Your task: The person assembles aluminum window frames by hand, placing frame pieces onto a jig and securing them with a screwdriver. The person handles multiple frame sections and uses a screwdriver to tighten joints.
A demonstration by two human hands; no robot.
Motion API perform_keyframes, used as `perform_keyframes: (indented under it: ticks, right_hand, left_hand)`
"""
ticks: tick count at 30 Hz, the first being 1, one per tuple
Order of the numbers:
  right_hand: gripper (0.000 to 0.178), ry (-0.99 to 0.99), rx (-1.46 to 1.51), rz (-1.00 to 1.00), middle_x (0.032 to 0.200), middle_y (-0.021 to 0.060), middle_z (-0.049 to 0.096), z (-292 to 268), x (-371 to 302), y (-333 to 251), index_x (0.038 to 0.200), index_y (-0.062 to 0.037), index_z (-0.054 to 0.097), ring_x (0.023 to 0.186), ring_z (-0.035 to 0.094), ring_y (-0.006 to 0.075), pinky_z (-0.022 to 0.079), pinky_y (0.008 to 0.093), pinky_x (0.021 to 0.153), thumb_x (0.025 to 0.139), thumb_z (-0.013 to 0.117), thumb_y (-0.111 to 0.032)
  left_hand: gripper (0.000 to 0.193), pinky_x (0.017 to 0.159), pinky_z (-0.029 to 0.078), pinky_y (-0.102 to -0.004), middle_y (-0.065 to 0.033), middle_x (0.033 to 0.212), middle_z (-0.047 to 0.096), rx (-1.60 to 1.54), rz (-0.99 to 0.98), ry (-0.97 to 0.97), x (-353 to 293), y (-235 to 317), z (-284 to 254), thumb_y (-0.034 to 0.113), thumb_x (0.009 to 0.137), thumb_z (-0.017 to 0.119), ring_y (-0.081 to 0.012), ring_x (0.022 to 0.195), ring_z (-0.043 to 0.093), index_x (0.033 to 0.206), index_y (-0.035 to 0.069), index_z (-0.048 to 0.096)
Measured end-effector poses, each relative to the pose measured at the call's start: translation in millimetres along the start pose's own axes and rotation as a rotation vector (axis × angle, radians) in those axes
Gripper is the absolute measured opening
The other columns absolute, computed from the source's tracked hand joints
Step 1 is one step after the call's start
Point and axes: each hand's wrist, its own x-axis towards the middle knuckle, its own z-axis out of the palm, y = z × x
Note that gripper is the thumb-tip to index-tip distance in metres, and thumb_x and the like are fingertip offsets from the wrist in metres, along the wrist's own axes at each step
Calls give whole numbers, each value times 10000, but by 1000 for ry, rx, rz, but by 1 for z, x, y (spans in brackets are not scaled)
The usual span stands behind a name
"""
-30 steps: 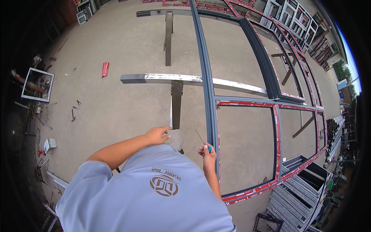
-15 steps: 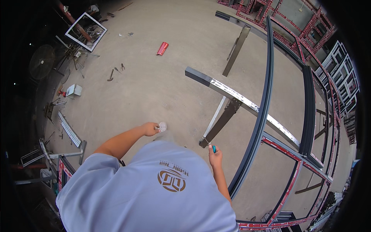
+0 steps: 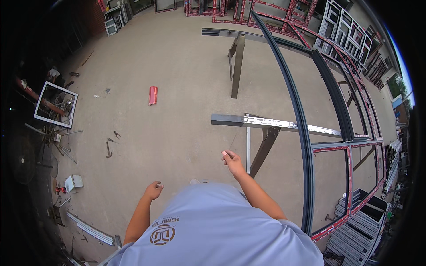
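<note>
My right hand (image 3: 234, 163) is closed in front of my body, left of the slanting dark leg (image 3: 266, 150) of a support stand. A thin shaft points up from its fingers, seemingly a screwdriver (image 3: 232, 142); its handle is hidden in the grip. My left hand (image 3: 153, 190) hangs low at my left side, fingers loosely curled and apart, holding nothing that I can see. Ahead to the right, a metal beam (image 3: 270, 122) with a patchy white top bears a large dark window frame (image 3: 296, 102), partly wrapped in red-and-white film.
A second stand (image 3: 238, 66) is farther off. On the floor lie a red curved piece (image 3: 153, 95), a hammer (image 3: 108, 150) and pliers (image 3: 116, 134). A white box (image 3: 73, 182) and a white square frame (image 3: 56, 104) are at left. Stacked profiles (image 3: 355, 226) lie at lower right.
My view has turned to the right, so floor items sit farther left and lower. The right hand has come forward with the screwdriver, its teal handle now hidden. My left hand has dropped back nearer my side.
</note>
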Motion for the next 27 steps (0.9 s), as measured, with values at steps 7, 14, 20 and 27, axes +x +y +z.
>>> perform_keyframes:
  ticks: [7,14,20,27]
  right_hand:
    - [357,25,-413,-211,953,93,735,76,79,2,1175,-27,712,858,664,177,539,338,807,990,709,-333]
    - [311,-126,-562,-254,1042,154,751,153,198,-28,1182,-69,721,953,709,263,549,391,880,976,704,-302]
    - [329,-351,-761,-277,1113,163,741,227,301,-30,1223,-133,702,1060,694,363,550,463,923,932,706,-287]
    - [304,-667,-1047,-374,1099,155,728,236,413,-104,1194,-141,684,1068,677,363,538,497,905,929,693,-290]
  left_hand:
    - [493,926,568,-409,-226,1211,715,-239,39,176,12,2,-102,315,990,674,-317,1092,710,1383,26,605]
    - [500,905,578,-416,-218,1206,722,-3,144,-69,8,0,-198,314,965,711,-322,1057,723,1364,24,625]
    - [489,864,593,-411,-218,1150,741,227,-74,9,66,-28,-291,294,955,719,-309,996,745,1338,3,633]
    - [461,838,584,-393,-209,1057,750,-150,-109,167,199,-15,-317,309,962,706,-288,951,738,1311,13,651]
